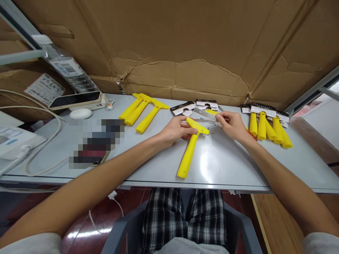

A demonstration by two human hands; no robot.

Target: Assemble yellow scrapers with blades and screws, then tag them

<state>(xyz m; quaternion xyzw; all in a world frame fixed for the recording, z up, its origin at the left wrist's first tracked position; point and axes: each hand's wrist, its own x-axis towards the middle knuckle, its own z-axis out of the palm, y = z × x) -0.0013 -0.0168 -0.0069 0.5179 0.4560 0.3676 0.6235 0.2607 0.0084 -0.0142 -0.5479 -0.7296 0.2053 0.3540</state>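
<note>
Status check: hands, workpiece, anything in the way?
Left hand: gripping yellow handle. Right hand: pinching metal strip, not fitted to handle. Small metal pieces loose by handle's head, possibly in the way.

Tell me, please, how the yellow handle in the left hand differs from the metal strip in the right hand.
The yellow handle is T-shaped; the metal strip is flat and straight. The handle is bright yellow, the strip silvery. The handle looks bulkier than the strip. Both are held.

No text can be read: the print on the barcoded label (pixel 67 67) of the bottle (pixel 84 82) and the sticker (pixel 44 90) on the box (pixel 17 82), upper left, and on the cards (pixel 182 107) at centre and right, is too small or blurred.
</note>
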